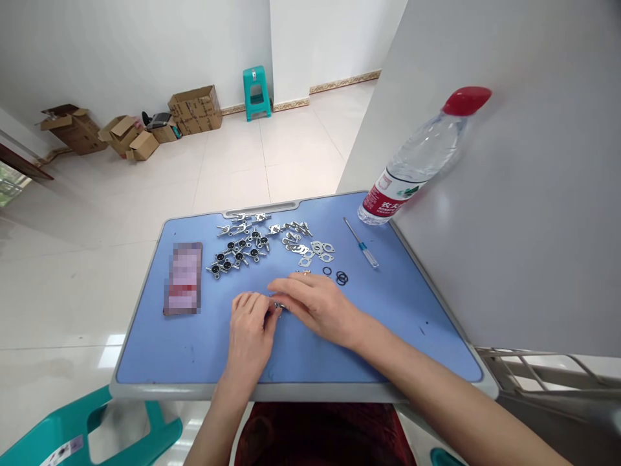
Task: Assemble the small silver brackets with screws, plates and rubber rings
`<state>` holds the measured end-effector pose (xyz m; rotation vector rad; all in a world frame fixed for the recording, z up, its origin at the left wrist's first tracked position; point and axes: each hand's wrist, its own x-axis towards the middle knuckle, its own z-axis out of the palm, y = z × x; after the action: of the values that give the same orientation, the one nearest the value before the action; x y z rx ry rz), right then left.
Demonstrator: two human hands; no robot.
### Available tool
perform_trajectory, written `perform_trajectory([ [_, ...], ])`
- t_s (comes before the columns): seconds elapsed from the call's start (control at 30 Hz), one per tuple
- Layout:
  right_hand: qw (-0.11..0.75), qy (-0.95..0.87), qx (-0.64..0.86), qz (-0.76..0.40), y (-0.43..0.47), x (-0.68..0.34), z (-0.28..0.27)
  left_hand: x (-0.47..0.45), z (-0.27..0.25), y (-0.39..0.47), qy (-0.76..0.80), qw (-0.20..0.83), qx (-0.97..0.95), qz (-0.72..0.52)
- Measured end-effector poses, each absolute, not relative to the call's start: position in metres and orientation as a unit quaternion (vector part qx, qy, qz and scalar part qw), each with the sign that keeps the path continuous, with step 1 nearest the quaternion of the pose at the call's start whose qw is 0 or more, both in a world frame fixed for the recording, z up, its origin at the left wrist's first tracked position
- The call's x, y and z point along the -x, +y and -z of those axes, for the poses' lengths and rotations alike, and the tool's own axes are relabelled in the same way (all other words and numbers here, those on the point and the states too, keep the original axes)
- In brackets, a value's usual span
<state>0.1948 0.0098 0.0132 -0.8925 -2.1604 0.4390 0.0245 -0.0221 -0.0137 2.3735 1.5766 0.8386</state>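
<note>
Close together over the front middle of the table are my left hand (251,318) and my right hand (323,307). A small metal fitting (278,305) is pinched between their fingertips, mostly hidden by the fingers. Beyond my left hand lies a cluster of metal fittings with black round tops (239,257). Several bare metal fittings (241,228) sit behind them. Ahead of my right hand are flat metal plates with holes (317,251), small screw-like metal parts (298,228) and black rubber rings (342,278). Some copper-coloured bits (304,272) show just past its knuckles.
On the blue table (194,356), a screwdriver (361,243) lies right of the plates and a blurred phone (183,278) at left. A water bottle (412,162) stands at the back right corner by a grey panel. Cardboard boxes (195,110) and a green stool (256,94) stand beyond.
</note>
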Motion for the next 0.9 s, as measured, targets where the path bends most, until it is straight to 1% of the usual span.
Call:
perform_trajectory([
  [0.07, 0.374, -0.846, 0.343, -0.163, 0.009, -0.193, -0.013, -0.024, 0.014, -0.022, 0.528, 0.087, -0.797, -0.281],
  [0.23, 0.393, -0.837, 0.323, -0.201, 0.011, -0.195, -0.015, -0.025, 0.011, -0.022, 0.532, 0.098, -0.795, -0.276],
  [0.37, 0.412, -0.814, 0.372, -0.170, 0.012, -0.191, -0.009, -0.025, 0.010, -0.023, 0.532, 0.098, -0.796, -0.274],
  [0.47, 0.398, -0.811, 0.403, -0.146, 0.010, -0.185, -0.004, -0.025, 0.011, -0.023, 0.530, 0.091, -0.797, -0.276],
  [0.57, 0.389, -0.810, 0.411, -0.150, 0.009, -0.182, -0.002, -0.025, 0.012, -0.023, 0.527, 0.091, -0.798, -0.277],
  [0.73, 0.401, -0.801, 0.397, -0.199, 0.015, -0.185, -0.008, -0.025, 0.011, -0.022, 0.530, 0.112, -0.794, -0.277],
  [0.9, 0.375, -0.811, 0.341, -0.292, 0.019, -0.198, -0.020, -0.026, 0.008, -0.022, 0.531, 0.135, -0.786, -0.287],
])
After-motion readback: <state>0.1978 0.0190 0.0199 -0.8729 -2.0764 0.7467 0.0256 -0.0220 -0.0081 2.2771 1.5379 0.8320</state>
